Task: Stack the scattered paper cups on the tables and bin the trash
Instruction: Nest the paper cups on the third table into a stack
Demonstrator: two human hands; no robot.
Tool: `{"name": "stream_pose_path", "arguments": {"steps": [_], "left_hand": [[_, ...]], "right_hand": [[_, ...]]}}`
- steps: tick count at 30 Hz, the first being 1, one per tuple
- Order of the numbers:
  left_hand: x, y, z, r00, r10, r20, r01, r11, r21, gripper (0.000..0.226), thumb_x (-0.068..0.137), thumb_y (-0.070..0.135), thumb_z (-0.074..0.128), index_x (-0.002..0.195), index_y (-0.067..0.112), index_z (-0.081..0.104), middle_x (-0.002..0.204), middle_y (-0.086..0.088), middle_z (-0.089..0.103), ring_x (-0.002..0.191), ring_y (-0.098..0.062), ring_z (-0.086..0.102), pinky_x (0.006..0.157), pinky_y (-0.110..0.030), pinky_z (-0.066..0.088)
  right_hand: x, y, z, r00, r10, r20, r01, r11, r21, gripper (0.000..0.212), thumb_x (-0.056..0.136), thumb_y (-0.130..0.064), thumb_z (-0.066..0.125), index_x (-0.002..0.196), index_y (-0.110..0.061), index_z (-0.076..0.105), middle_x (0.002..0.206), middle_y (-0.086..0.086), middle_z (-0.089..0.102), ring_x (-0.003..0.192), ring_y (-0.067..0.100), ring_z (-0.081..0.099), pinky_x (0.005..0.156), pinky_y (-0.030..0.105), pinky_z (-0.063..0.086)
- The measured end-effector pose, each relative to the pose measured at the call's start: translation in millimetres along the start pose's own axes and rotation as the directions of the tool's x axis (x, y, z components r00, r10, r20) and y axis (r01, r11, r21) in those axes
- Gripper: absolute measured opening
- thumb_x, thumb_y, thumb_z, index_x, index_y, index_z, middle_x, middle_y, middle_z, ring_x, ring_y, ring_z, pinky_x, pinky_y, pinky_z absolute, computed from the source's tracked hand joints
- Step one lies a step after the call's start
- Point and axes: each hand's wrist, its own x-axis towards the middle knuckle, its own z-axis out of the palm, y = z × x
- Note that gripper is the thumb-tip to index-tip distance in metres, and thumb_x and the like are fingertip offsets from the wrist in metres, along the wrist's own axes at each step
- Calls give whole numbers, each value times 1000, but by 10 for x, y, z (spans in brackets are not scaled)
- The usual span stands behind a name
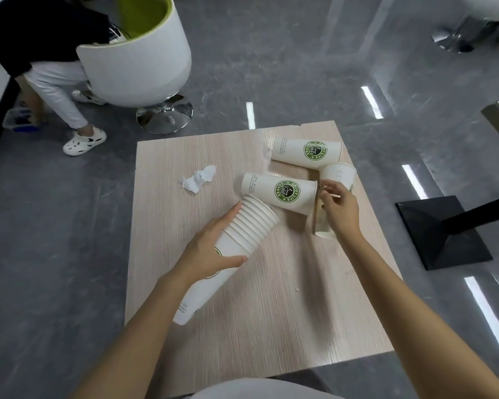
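My left hand [211, 251] grips ribbed stack [236, 240] of nested paper cups, tilted over woodgrain bench [271, 312]. Right hand [339, 208] pinches cup [280, 192] rim. Crumpled tissue [198, 178] beyond left hand.

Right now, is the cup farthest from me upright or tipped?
Tipped: the farthest cup lies on its side on the table.

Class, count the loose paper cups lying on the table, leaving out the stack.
4: far cup; middle cup; one by the right edge; one partly hidden under the right hand.
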Motion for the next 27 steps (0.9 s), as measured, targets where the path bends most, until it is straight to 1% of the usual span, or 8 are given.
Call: {"name": "stream_pose_path", "arguments": {"steps": [5,8,12,16,19,21,24,27], "left_hand": [[35,-18,-13,1000,-17,9,17,1000,6,103,58,61,72,141,70,12,138,15,46,121,-11,50,101,-44,47],[41,-41,-29,1000,-24,-6,24,1000,12,103,58,60,72,141,70,11,140,14,45,122,-11,49,101,-43,46],[22,-96,-53,999,-27,-23,28,999,19,101,60,57,74,135,76,8,139,15,44,120,-10,49,98,-38,47],[12,-155,-67,999,-38,-26,38,999,16,104,65,49,78,140,69,10,141,15,42,121,-9,47,97,-33,45],[3,-198,-80,999,-36,-31,37,999,8,105,70,40,83,144,62,13,143,14,41,123,-10,46,97,-32,42],[-12,-210,-99,999,-37,-39,37,999,8,104,69,41,83,142,64,12,142,14,42,122,-10,47,97,-32,42],[-39,-222,-139,998,-51,-45,52,999,7,103,64,47,77,140,66,12,142,15,41,121,-8,46,96,-31,40],[-72,-282,-187,997,-65,-49,65,998,7,106,66,42,82,146,60,15,143,15,41,123,-9,46,98,-31,41]], "right_hand": [[76,40,116,995,36,93,-33,999,-34,31,93,-9,53,121,-15,61,107,2,61,97,16,58,86,25,42],[115,70,191,990,57,131,-59,998,8,33,91,-8,56,123,-17,61,110,1,60,98,19,56,89,29,44],[142,57,280,983,68,168,-84,993,88,37,87,-5,61,122,-17,62,116,2,62,97,17,53,89,25,42],[147,42,334,983,88,161,-114,981,159,34,86,-2,61,117,-17,65,118,18,61,101,34,52,82,18,42],[137,33,350,983,80,164,-107,981,163,33,88,-1,58,118,-12,65,94,-4,61,83,16,51,72,7,39],[122,18,356,982,80,171,-110,978,179,32,89,0,55,118,-11,64,84,-10,54,74,7,46,66,4,38],[87,-10,367,979,72,192,-116,967,229,33,89,3,53,117,-10,65,91,-10,59,81,5,53,76,10,43],[61,-56,360,982,34,186,-83,961,264,31,92,2,49,111,-16,66,102,-7,64,96,10,58,87,22,47]]}}
